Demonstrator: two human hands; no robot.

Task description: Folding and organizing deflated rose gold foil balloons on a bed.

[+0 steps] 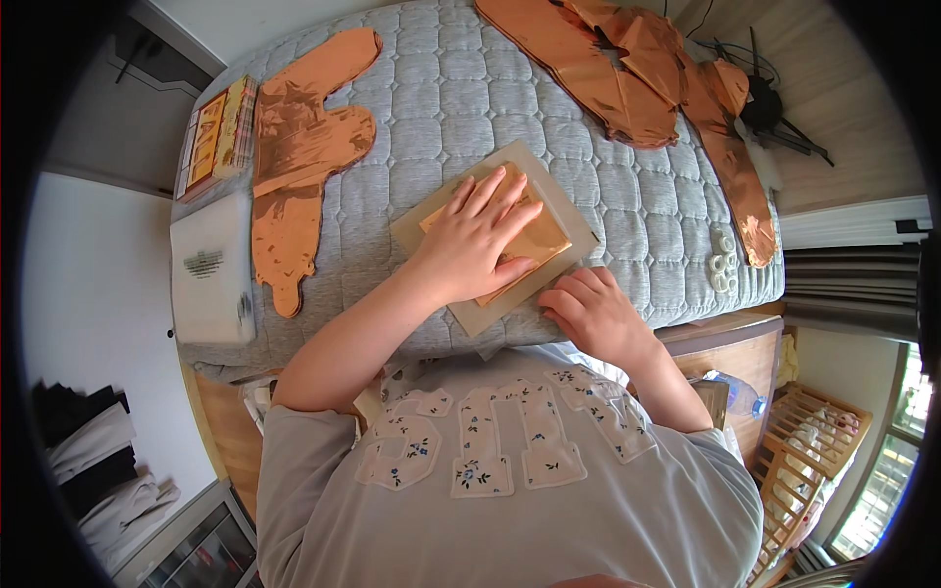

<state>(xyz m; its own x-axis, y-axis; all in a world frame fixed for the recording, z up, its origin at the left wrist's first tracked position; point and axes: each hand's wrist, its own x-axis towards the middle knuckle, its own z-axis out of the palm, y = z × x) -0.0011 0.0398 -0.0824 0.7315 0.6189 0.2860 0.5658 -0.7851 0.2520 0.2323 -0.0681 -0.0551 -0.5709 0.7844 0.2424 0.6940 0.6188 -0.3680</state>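
Observation:
A flat, translucent greyish plastic bag (569,214) lies turned at an angle on the mattress in front of me. A folded copper-coloured foil piece (546,241) is on or inside it; I cannot tell which. My left hand (480,233) lies flat over the foil, fingers spread and thumb out to the right. Close to the bag's lower right edge, my right hand (598,312) is closed with its fingers curled down. Whatever those fingers pinch, if anything, is hidden beneath them.
Flat copper-coloured foil balloons (294,147) lie on the quilted mattress (431,108), with more foil balloons (627,78) far right. At left are a patterned box (218,132) and a stack of clear packets (211,284). Small white rolls (723,263) sit near the right edge, below a black fan-like device (763,103).

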